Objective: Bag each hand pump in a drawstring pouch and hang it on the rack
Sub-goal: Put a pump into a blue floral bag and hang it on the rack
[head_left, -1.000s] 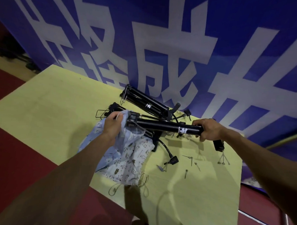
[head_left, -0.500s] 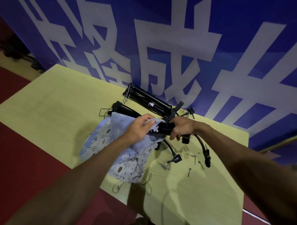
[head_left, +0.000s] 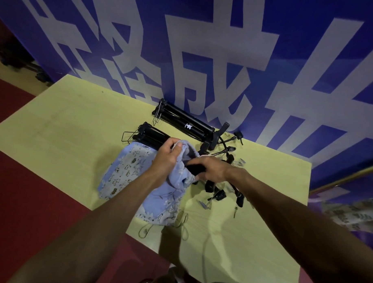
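My left hand [head_left: 167,156] pinches the upper rim of a light blue drawstring pouch [head_left: 173,196] with small printed figures, holding its mouth apart. My right hand [head_left: 211,168] grips a black hand pump [head_left: 194,168] whose barrel is mostly inside that pouch; only a short stretch shows at the mouth. The pump's hose and black nozzle [head_left: 239,199] trail out on the right. A second printed pouch [head_left: 125,171] lies flat underneath, to the left. More black pumps [head_left: 188,125] lie at the back of the yellow table [head_left: 76,120].
A blue banner with large white characters [head_left: 205,46] stands right behind the table. Small metal clips and needles [head_left: 235,210] are scattered right of the pouches. Thin cords [head_left: 145,230] hang over the near table edge. Red floor lies to the left and below.
The pump has gone from lying across the pouch mouth to mostly inside it. My right hand slid left along the barrel to the mouth. The left hand kept its hold on the rim.
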`<action>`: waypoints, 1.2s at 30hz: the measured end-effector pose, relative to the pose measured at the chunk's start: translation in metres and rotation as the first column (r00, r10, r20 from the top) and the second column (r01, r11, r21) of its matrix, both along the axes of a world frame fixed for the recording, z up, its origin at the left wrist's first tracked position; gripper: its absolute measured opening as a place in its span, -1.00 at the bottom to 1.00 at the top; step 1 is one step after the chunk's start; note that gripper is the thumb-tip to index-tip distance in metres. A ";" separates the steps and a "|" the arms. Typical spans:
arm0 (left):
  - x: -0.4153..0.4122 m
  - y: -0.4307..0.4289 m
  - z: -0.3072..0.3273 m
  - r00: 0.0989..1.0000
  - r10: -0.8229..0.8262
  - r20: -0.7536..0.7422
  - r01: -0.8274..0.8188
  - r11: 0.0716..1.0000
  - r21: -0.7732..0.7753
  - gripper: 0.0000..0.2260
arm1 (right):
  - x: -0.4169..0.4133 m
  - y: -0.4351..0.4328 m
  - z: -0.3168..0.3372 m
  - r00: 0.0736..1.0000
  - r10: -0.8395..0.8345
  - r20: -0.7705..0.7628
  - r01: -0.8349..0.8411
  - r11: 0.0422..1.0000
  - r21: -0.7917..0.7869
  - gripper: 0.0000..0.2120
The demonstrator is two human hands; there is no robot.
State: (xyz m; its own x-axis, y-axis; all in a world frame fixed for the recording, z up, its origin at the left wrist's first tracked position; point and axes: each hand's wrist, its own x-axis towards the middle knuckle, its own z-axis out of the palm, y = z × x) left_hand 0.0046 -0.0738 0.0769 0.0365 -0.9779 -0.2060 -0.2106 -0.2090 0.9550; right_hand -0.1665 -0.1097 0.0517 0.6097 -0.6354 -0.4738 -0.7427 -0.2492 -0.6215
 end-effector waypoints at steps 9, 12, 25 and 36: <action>-0.014 -0.003 -0.004 0.999 -0.025 0.039 0.026 0.999 -0.027 -0.82 | -0.002 0.018 -0.002 0.986 -0.140 0.094 0.136 0.990 0.039 -0.75; -0.015 -0.003 -0.003 0.997 -0.053 0.057 0.054 0.998 -0.020 -0.83 | -0.004 0.022 0.002 0.897 -0.350 0.269 0.300 0.930 0.211 -0.87; -0.015 -0.002 -0.005 0.960 -0.191 0.202 0.211 0.974 -0.083 -0.87 | -0.015 0.030 0.010 0.687 -0.618 0.383 0.510 0.785 0.352 -0.84; -0.017 0.002 -0.008 0.972 -0.182 0.147 0.193 0.979 -0.069 -0.88 | 0.002 0.021 0.003 0.900 -0.341 0.273 0.320 0.940 0.118 -0.71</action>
State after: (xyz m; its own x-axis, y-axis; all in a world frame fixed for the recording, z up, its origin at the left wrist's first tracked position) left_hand -0.0120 -0.0717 0.0692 -0.1267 -0.9833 -0.1306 -0.3706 -0.0752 0.9257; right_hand -0.1648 -0.0891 0.0548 0.4858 -0.7961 -0.3608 -0.5634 0.0304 -0.8256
